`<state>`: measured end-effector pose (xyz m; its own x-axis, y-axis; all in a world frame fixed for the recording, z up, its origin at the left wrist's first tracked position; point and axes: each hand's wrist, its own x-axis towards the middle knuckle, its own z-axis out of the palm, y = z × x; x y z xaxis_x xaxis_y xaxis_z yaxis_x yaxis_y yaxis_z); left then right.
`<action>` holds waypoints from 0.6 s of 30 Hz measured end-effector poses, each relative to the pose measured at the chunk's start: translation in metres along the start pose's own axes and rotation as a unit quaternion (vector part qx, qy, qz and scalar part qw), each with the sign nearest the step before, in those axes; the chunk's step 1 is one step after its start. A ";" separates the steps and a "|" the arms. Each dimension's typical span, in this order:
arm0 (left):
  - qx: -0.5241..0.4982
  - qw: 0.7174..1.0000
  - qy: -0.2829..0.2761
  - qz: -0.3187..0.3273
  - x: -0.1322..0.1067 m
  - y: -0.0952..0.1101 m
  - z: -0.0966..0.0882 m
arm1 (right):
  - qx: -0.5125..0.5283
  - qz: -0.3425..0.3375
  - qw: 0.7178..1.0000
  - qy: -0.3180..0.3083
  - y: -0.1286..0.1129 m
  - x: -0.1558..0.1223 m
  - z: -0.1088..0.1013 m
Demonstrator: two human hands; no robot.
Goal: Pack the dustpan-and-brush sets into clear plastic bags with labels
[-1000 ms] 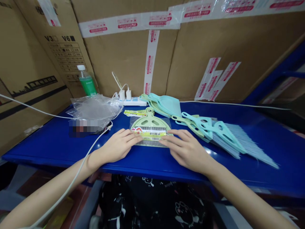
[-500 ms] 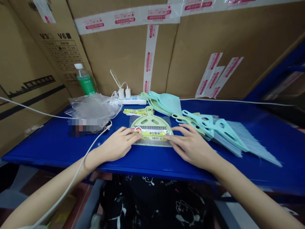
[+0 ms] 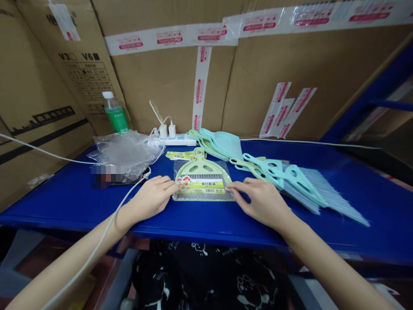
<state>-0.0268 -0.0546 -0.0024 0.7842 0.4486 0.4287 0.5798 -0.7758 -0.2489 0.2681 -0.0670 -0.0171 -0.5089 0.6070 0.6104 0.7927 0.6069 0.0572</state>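
A pale green dustpan (image 3: 200, 164) with a grey-bristled brush (image 3: 206, 176) nested in it lies flat in a clear plastic bag (image 3: 222, 164), its handle pointing away from me. Across it runs a yellow-and-white printed label (image 3: 206, 184). My left hand (image 3: 156, 193) is closed at the left edge of the bag, thumb and fingers pinched beside the label. On the opposite edge my right hand (image 3: 260, 198) pinches the bag near the label's other end. Right behind the dustpan are more yellow labels (image 3: 180, 155).
Blue and green dustpans (image 3: 227, 143) and several hand brushes (image 3: 300, 183) lie at the right rear. Clear plastic bags (image 3: 125, 150) cover part of a dark item at left. A power strip (image 3: 180, 140), a green bottle (image 3: 116, 117) and cardboard boxes (image 3: 161, 82) stand behind. A white cable (image 3: 109, 226) crosses my left forearm.
My right hand's fingers have drawn in from a spread to a pinch at the bag's right edge. My left fingers have shifted outward off the label to the left edge. The view has tilted slightly.
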 end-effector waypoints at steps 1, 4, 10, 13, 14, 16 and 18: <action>-0.019 1.000 0.002 -0.002 -0.001 0.000 0.000 | 0.007 0.005 1.000 -0.003 0.001 0.000 0.000; -0.066 0.998 0.003 0.006 -0.003 0.000 -0.001 | 0.018 0.013 1.000 -0.008 0.003 -0.001 0.002; -0.138 0.990 0.006 0.036 -0.003 0.000 -0.002 | 0.059 0.017 0.998 -0.018 0.008 -0.002 0.005; -0.158 0.986 0.008 0.043 -0.002 0.000 -0.002 | 0.083 0.010 0.996 -0.018 0.011 -0.002 0.007; -0.154 0.987 0.008 0.042 -0.001 0.000 -0.002 | 0.089 0.009 0.996 -0.017 0.012 -0.002 0.007; -0.134 0.990 0.004 0.041 -0.001 -0.001 -0.002 | 0.097 0.008 0.995 -0.016 0.013 -0.002 0.008; -0.113 0.993 -0.003 0.043 -0.001 -0.001 -0.002 | 0.100 0.009 0.995 -0.016 0.013 -0.003 0.008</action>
<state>-0.0288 -0.0546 -0.0009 0.8305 0.3780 0.4091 0.4462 -0.8911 -0.0825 0.2769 -0.0567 -0.0243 -0.5083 0.6325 0.5844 0.7201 0.6843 -0.1143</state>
